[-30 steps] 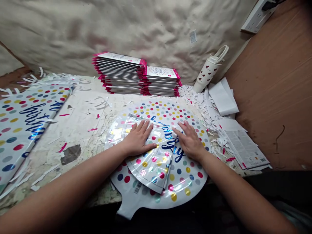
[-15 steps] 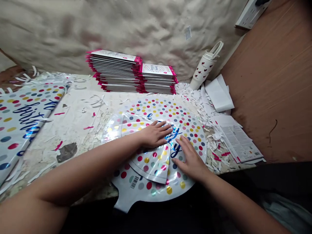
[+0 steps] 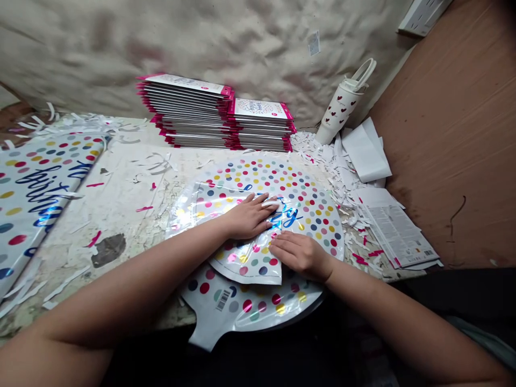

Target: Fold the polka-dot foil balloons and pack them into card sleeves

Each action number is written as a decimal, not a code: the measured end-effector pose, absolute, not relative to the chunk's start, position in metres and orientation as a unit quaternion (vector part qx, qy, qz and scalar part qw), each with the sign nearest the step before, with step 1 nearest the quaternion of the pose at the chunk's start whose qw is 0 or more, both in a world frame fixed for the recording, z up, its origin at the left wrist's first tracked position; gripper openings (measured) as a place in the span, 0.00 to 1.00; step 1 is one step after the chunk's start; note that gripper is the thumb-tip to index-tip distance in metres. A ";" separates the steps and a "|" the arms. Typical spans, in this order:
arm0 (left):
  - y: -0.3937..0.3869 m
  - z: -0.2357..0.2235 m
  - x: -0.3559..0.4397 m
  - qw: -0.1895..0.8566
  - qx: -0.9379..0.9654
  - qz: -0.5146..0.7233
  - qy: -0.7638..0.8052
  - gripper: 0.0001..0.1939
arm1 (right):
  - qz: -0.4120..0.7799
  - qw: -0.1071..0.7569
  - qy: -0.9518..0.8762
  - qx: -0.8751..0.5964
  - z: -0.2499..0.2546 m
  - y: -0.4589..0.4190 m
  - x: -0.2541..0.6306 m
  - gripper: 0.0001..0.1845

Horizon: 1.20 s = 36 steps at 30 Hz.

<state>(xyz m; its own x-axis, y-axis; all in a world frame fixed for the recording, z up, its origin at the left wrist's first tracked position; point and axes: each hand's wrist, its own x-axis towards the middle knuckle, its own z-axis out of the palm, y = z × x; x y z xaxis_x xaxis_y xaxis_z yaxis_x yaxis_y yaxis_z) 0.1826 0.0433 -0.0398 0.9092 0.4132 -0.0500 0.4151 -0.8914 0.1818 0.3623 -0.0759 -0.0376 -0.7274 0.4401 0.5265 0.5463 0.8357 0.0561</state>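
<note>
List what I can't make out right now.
- Blue lettering on the round balloon: head view, partly covered by the left hand and folded flap.
- Surface under the right hand: head view, hidden by it.
- Dotted foil: head view, left edge cuts it.
- Wall socket: head view, top edge cuts it.
- Card's small print: head view, too small.

1. The balloon [image 3: 310,209] lies at the counter's [image 3: 116,161] front edge, partly overhanging, a folded foil section [image 3: 245,263] on top.
2. Behind it, two adjoining packet stacks [image 3: 189,115] stand near the back edge.
3. Right of these, the tumbler [image 3: 338,112] leans in the back right corner.
4. Paper sheets [image 3: 366,150], then printed cards [image 3: 399,231], line the right edge.
5. Another balloon [image 3: 36,199] lies left.
</note>
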 end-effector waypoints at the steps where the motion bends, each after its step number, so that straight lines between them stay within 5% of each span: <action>1: 0.043 -0.040 0.181 0.097 0.972 -0.006 0.214 0.30 | -0.082 0.264 -0.922 -0.271 -0.038 -0.076 0.362 0.10; 8: 0.046 -0.042 0.173 0.107 0.976 0.002 0.190 0.24 | 0.097 0.311 -0.886 -0.331 -0.034 -0.074 0.357 0.12; 14: 0.047 -0.043 0.169 0.123 0.975 -0.006 0.186 0.25 | 0.107 0.313 -0.834 -0.442 -0.033 -0.090 0.374 0.14; 22: 0.047 -0.043 0.170 0.121 0.973 -0.012 0.197 0.25 | 0.104 0.099 -0.850 -0.507 -0.042 -0.083 0.374 0.33; 29: 0.044 -0.040 0.172 0.125 0.972 -0.005 0.200 0.30 | 0.235 0.082 -0.901 -0.355 -0.019 -0.122 0.371 0.21; 36: 0.042 -0.038 0.175 0.125 0.968 -0.008 0.218 0.34 | 0.226 0.141 -0.719 -0.641 -0.034 -0.103 0.375 0.43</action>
